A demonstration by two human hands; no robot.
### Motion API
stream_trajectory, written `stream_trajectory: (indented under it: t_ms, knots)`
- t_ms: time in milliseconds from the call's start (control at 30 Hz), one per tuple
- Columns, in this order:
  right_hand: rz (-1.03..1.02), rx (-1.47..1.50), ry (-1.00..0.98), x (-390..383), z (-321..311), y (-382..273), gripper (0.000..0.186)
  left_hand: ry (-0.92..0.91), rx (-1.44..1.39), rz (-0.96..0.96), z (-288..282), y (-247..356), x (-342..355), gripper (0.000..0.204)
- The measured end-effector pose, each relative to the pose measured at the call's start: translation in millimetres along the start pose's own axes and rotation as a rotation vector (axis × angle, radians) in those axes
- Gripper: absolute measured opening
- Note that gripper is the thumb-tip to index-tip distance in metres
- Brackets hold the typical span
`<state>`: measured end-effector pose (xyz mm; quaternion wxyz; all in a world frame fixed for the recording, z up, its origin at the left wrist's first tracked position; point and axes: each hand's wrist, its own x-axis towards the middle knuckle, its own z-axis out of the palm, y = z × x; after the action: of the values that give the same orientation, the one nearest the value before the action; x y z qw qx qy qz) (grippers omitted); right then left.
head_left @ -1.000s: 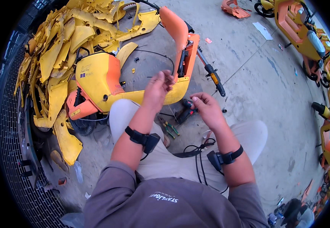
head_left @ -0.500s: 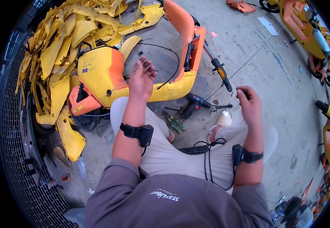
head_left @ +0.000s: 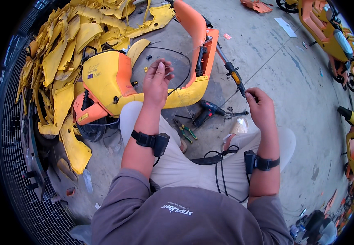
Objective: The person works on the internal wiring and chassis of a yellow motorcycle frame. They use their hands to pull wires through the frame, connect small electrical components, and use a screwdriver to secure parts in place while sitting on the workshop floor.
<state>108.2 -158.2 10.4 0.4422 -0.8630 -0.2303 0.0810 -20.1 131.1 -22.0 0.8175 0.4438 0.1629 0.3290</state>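
My left hand (head_left: 159, 81) is raised over the yellow and orange scooter body (head_left: 107, 69), palm turned inward. Its fingers are loosely curled and apart, with nothing visible in them. My right hand (head_left: 262, 110) has thumb and fingertips pinched together beside the lower black end of a fork leg (head_left: 237, 77). In this view the fingertips meet that end; whether they grip it or something small is hidden. Below the scooter, between my feet, a cordless drill (head_left: 207, 113) lies on the floor. Green-handled pliers (head_left: 186, 131) lie next to it.
A heap of broken yellow panels (head_left: 68, 45) rises at the far left. Small black metal parts (head_left: 237, 114) lie right of the drill. A row of yellow and orange scooters (head_left: 321, 30) lines the right side. A white sheet (head_left: 286, 27) lies on the concrete floor.
My right hand has moved left and slightly down, with its fingertips closer to the fork leg's end. My left hand has shifted a little to the right, its fingers still apart.
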Motion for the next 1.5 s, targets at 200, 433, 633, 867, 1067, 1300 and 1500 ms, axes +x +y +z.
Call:
stream_trajectory:
  t_ms: [200,433,633,867,1067,1300,1500]
  knots:
    - [-0.059,-0.07,-0.042,-3,3,-6,0.015,-0.031,0.101,0.039,-1,-5,-3,0.017]
    - [-0.093,-0.121,-0.095,-4,8,-4,0.014,-0.046,0.234,0.048,5,-10,-5,0.017]
    - [-0.1,-0.127,-0.102,-5,6,-2,0.014,-0.052,0.321,0.087,9,-9,-6,0.016]
    - [-0.005,-0.275,-0.046,3,2,5,0.013,-0.015,0.442,0.096,-2,5,-1,0.019]
    - [0.014,-0.374,0.127,8,-36,12,0.013,0.019,0.343,0.03,-16,24,-2,0.027]
    - [-0.042,-0.569,0.351,-7,-77,44,0.007,0.058,0.284,0.017,-18,38,-9,0.024]
    - [-0.104,-0.94,0.712,-21,-88,34,0.009,0.067,0.176,0.024,-4,41,-9,0.016]
